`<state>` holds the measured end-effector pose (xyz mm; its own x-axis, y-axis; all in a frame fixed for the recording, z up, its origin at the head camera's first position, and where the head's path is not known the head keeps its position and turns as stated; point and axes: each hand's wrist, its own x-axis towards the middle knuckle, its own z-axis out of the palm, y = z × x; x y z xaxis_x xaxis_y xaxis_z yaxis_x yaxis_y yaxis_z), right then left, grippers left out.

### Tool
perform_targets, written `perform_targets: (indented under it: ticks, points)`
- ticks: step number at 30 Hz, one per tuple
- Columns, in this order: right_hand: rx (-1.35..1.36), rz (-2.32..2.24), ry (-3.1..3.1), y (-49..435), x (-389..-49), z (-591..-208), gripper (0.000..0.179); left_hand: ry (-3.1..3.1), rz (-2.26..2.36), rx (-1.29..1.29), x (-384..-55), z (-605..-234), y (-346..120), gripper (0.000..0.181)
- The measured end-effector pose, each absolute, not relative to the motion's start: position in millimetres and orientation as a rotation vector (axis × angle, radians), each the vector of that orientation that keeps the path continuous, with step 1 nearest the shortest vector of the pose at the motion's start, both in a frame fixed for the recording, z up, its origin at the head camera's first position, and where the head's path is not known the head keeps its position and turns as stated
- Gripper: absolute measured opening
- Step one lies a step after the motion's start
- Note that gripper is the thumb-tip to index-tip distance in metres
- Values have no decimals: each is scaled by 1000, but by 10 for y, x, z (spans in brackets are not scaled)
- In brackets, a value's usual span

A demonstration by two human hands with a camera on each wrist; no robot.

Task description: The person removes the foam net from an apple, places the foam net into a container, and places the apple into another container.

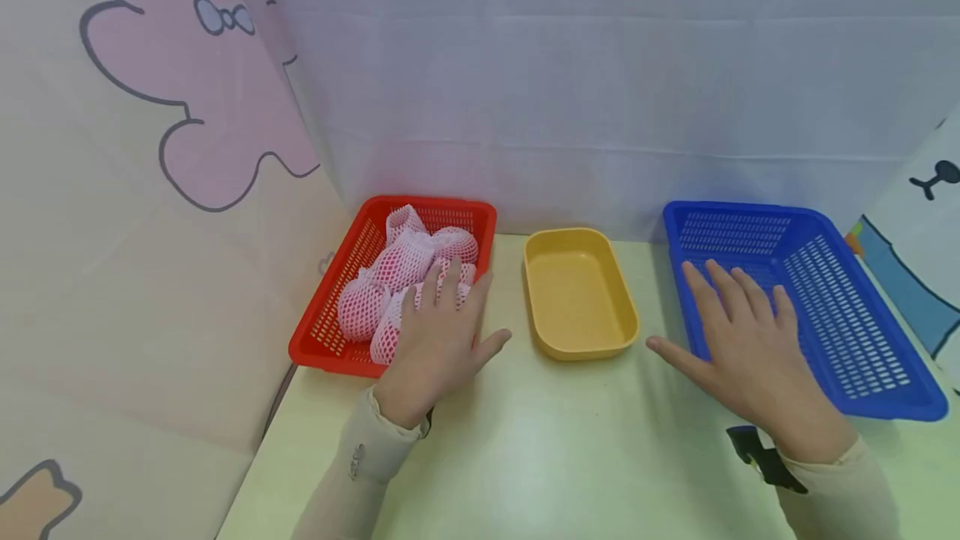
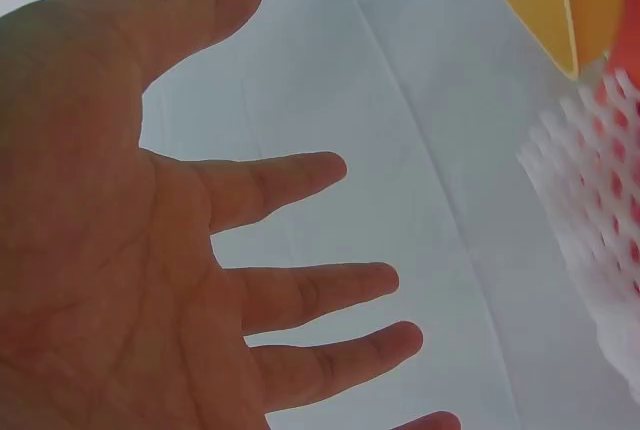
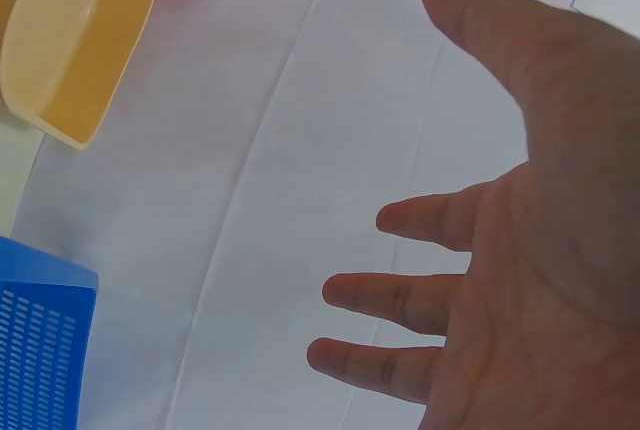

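My left hand (image 1: pixel 441 330), fingers spread and holding nothing, is over the front right part of a red basket (image 1: pixel 306 350). Inside that basket lie several round pinkish-red things in white foam nets (image 1: pixel 362 307); my hand hides some of them. One foam net (image 2: pixel 590 220) shows at the right edge of the left wrist view. My right hand (image 1: pixel 750 340) is also spread and bare, overlapping the left front of a blue basket (image 1: pixel 892 340) in the head view. No contents show in the visible part of the blue basket. Between the hands stands a yellow tray (image 1: pixel 581 298) with nothing in it.
All three containers stand on a pale table (image 1: pixel 540 440). A white cloth (image 1: pixel 570 90) hangs right behind them. At the left, a printed cloth (image 1: pixel 150 273) with cartoon figures borders the table, and another printed cloth (image 1: pixel 930 232) is at the right.
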<state>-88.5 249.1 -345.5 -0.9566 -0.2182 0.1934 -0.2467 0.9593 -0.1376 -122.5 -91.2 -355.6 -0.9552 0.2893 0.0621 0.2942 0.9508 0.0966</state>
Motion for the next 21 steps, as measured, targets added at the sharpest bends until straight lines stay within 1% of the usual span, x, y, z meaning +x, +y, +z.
perform_targets:
  ticks: [7,12,16,21]
  points:
    - [327,229,-2958,2517,-880,-3486,103,-3054,-229,-355,-1285,-3618,-1269,88]
    - [312,239,-2975,2556,-877,-3531,103,-3093,-259,-308,-1328,-3727,-1511,98]
    - [298,252,-2997,2602,-871,-3585,103,-3133,-279,-346,-1384,-3796,-1585,104]
    - [259,265,-3017,2717,-862,-3686,103,-3150,-186,-444,-1489,-3806,-1555,105]
